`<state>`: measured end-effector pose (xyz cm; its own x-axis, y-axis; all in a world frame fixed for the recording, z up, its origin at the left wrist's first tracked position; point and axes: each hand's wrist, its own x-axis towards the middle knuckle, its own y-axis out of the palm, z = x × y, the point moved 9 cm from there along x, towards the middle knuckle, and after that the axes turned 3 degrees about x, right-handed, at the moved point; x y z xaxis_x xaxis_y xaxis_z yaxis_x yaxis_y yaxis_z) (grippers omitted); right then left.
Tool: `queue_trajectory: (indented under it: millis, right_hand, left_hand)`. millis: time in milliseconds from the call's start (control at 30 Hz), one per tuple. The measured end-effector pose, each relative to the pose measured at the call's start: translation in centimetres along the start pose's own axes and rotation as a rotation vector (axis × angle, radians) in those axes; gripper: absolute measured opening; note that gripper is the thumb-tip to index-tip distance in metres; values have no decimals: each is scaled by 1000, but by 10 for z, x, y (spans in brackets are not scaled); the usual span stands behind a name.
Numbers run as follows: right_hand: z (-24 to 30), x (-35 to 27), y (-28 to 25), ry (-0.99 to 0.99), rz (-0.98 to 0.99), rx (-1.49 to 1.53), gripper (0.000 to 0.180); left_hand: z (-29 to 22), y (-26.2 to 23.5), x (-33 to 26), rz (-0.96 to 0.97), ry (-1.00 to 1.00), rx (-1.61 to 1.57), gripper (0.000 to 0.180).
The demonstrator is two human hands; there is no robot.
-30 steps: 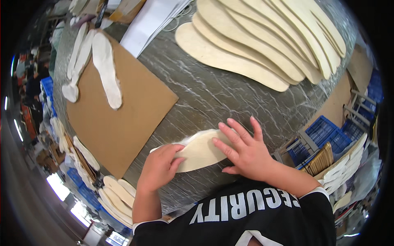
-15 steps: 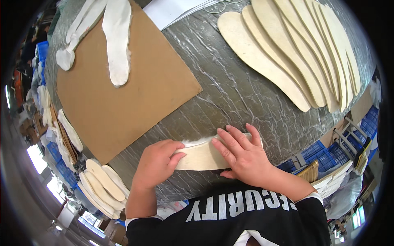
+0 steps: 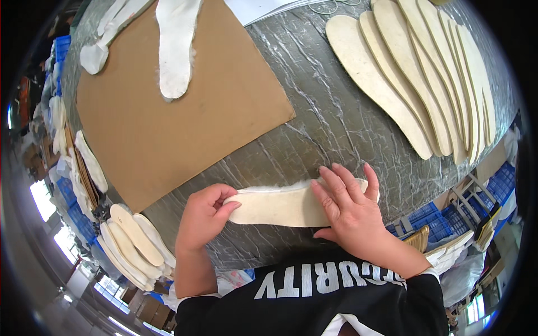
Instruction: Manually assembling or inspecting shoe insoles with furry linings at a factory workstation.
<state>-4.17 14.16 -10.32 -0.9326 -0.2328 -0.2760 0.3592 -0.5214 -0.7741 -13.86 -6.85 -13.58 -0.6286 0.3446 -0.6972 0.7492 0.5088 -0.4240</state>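
A cream insole (image 3: 274,210) lies crosswise near the table's close edge, with white fluffy lining (image 3: 269,188) showing along its far side. My left hand (image 3: 206,217) pinches the insole's left end between thumb and fingers. Over its right part rests my right hand (image 3: 350,210), fingers spread across the surface and thumb at the near edge. That palm hides part of the insole's right end. Beyond my hands, a white fleece insole piece (image 3: 177,50) lies on a brown cardboard sheet (image 3: 224,112).
Several cream insoles (image 3: 381,84) fan out at the far right of the plastic-covered table (image 3: 308,117). More insoles (image 3: 134,235) are stacked at the lower left. White sheets (image 3: 258,8) lie at the back. Blue crates (image 3: 426,221) stand beyond the right edge.
My left hand has slid toward the insole's left tip and my right hand has shifted right, so more of the insole shows between them. The whole view has also shifted slightly.
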Motion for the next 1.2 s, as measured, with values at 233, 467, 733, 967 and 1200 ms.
queue_trajectory:
  millis: [233, 467, 733, 967, 1200]
  right_hand:
    - [41, 56, 20, -166, -211, 514, 41]
    - [41, 66, 22, -161, -166, 582, 16]
    - [37, 69, 30, -25, -82, 633, 11]
    - [26, 70, 40, 60, -35, 719, 9]
    - [24, 68, 40, 58, -5, 750, 9]
  left_hand:
    - [-15, 8, -12, -107, 159, -102, 10]
    - [66, 16, -27, -223, -144, -484, 17]
    - [69, 46, -19, -60, -141, -619, 12]
    - [60, 37, -21, -233, 97, -533, 11]
    - [47, 40, -24, -273, 168, -335, 5]
